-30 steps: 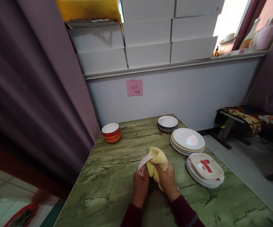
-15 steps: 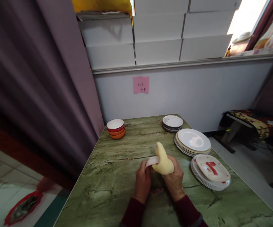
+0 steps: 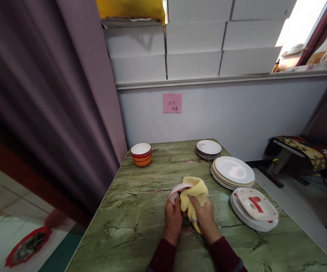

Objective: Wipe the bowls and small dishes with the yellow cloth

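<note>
My left hand (image 3: pixel 172 219) is closed on the near left edge of a small white bowl (image 3: pixel 175 192), which is tilted and mostly covered. In my right hand (image 3: pixel 205 217) a yellow cloth (image 3: pixel 196 187) is bunched, draped over the bowl's right side, with its lower end dangling between my hands. Both hands are above the near middle of the green wood-patterned table (image 3: pixel 123 219). Close by on the right is a stack of white plates with a squarish red-patterned dish (image 3: pixel 258 204) on top.
Stacked red and orange bowls (image 3: pixel 141 154) stand at the far left of the table. Larger white plates (image 3: pixel 234 170) and small dark-rimmed plates (image 3: pixel 208 149) are piled at the right. A pink note (image 3: pixel 172 103) is on the wall behind; a purple curtain (image 3: pixel 89 75) hangs left.
The cloth has been turned and spread over the bowl, its loose end now hanging down. My right hand has rotated around it, and more of the bowl's inside shows. The view has shifted slightly.
</note>
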`<state>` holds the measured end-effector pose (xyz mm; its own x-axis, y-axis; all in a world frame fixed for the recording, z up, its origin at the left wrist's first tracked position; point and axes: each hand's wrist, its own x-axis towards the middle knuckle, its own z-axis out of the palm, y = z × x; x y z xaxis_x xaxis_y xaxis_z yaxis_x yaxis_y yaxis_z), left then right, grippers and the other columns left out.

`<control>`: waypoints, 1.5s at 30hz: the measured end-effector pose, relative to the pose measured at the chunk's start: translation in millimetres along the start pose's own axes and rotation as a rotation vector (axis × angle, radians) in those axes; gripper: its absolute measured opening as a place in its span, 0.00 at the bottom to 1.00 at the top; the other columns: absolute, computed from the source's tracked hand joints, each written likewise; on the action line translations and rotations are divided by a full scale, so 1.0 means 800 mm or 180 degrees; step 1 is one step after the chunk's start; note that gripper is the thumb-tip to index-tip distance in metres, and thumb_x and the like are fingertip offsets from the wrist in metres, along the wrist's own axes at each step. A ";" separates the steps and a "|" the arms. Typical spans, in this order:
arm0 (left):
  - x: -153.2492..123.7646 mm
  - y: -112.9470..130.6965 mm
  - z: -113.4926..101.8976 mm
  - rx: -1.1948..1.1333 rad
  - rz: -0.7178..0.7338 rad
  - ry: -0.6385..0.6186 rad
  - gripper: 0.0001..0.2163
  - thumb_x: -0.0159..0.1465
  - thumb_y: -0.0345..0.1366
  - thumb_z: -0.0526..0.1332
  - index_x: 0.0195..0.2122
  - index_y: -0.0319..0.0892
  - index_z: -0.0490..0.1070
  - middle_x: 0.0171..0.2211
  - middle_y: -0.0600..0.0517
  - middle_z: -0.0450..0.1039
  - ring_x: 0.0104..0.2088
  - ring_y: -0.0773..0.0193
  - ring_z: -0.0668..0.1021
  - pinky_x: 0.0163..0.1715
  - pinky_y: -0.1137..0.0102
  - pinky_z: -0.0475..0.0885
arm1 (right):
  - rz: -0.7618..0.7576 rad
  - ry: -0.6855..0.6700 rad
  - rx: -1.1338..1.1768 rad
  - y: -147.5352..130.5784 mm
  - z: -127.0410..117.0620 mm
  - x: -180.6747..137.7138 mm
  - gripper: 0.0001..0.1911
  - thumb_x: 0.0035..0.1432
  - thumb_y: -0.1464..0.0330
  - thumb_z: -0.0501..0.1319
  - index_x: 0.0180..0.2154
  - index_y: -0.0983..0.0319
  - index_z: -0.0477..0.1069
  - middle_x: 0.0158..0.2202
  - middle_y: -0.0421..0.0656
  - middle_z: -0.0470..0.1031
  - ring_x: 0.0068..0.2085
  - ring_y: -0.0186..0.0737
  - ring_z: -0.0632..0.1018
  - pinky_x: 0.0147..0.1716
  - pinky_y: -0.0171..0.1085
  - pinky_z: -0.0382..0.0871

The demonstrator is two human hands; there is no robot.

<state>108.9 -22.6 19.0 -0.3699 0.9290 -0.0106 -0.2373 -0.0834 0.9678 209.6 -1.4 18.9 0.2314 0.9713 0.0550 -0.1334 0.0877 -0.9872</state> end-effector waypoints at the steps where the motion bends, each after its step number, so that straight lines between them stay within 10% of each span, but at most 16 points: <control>1: 0.000 0.003 -0.002 0.0093 0.0026 -0.0016 0.20 0.59 0.54 0.65 0.35 0.39 0.77 0.21 0.54 0.73 0.21 0.65 0.73 0.23 0.73 0.67 | -0.0039 0.0091 -0.0043 0.001 -0.003 0.000 0.24 0.47 0.53 0.70 0.38 0.66 0.75 0.31 0.48 0.81 0.30 0.46 0.79 0.28 0.40 0.75; 12: 0.000 0.026 -0.026 0.1820 0.1194 -0.0176 0.06 0.57 0.31 0.60 0.35 0.43 0.74 0.29 0.52 0.78 0.29 0.61 0.76 0.30 0.71 0.67 | -0.3016 -0.0006 -0.1319 -0.002 -0.032 0.001 0.16 0.59 0.70 0.62 0.50 0.59 0.73 0.47 0.49 0.79 0.49 0.48 0.79 0.52 0.50 0.72; 15: 0.000 0.021 -0.025 0.1628 0.1176 -0.0360 0.06 0.63 0.35 0.57 0.36 0.42 0.73 0.29 0.51 0.76 0.30 0.61 0.75 0.31 0.70 0.68 | -0.2950 0.0113 -0.1255 -0.003 -0.031 0.000 0.18 0.57 0.69 0.64 0.50 0.60 0.73 0.47 0.50 0.79 0.48 0.48 0.80 0.50 0.48 0.74; 22: -0.006 0.011 -0.002 0.0052 -0.0042 0.0014 0.22 0.60 0.57 0.61 0.36 0.40 0.76 0.22 0.52 0.74 0.21 0.65 0.71 0.19 0.74 0.64 | -0.0601 0.0131 -0.0041 0.000 -0.002 -0.010 0.21 0.46 0.57 0.72 0.40 0.63 0.76 0.32 0.45 0.81 0.30 0.43 0.79 0.29 0.38 0.75; 26: -0.010 0.010 0.012 -0.0454 -0.0470 0.0207 0.28 0.54 0.60 0.65 0.40 0.37 0.77 0.18 0.56 0.70 0.16 0.71 0.65 0.14 0.77 0.57 | -0.0120 0.0049 0.0308 0.004 0.009 -0.007 0.22 0.44 0.54 0.73 0.34 0.64 0.77 0.29 0.46 0.82 0.28 0.45 0.79 0.25 0.38 0.74; 33: -0.003 0.016 0.002 0.0647 0.0033 -0.0125 0.21 0.59 0.56 0.63 0.28 0.39 0.75 0.17 0.55 0.68 0.18 0.69 0.68 0.19 0.75 0.62 | -0.0293 0.0393 0.0038 0.009 -0.008 -0.001 0.22 0.46 0.57 0.71 0.40 0.64 0.76 0.33 0.45 0.82 0.31 0.43 0.79 0.31 0.39 0.75; 41: 0.002 0.022 -0.021 0.1816 0.1037 -0.0217 0.04 0.58 0.34 0.61 0.35 0.43 0.72 0.27 0.54 0.77 0.28 0.62 0.76 0.29 0.72 0.66 | -0.2914 0.0167 -0.1452 0.000 -0.036 0.004 0.15 0.57 0.71 0.60 0.47 0.59 0.75 0.45 0.48 0.80 0.48 0.47 0.79 0.50 0.48 0.72; 45: 0.001 0.015 -0.020 0.1603 0.0909 -0.0451 0.04 0.61 0.35 0.58 0.33 0.43 0.70 0.26 0.54 0.75 0.27 0.63 0.74 0.26 0.72 0.65 | -0.2995 0.0034 -0.1399 -0.003 -0.034 0.001 0.17 0.58 0.71 0.62 0.50 0.58 0.73 0.47 0.48 0.79 0.49 0.48 0.79 0.51 0.49 0.72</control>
<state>91.2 -29.0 26.2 -0.2247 0.9369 0.2678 0.3219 -0.1881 0.9279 236.1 -7.0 17.6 0.0688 0.5497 0.8325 0.4681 0.7191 -0.5135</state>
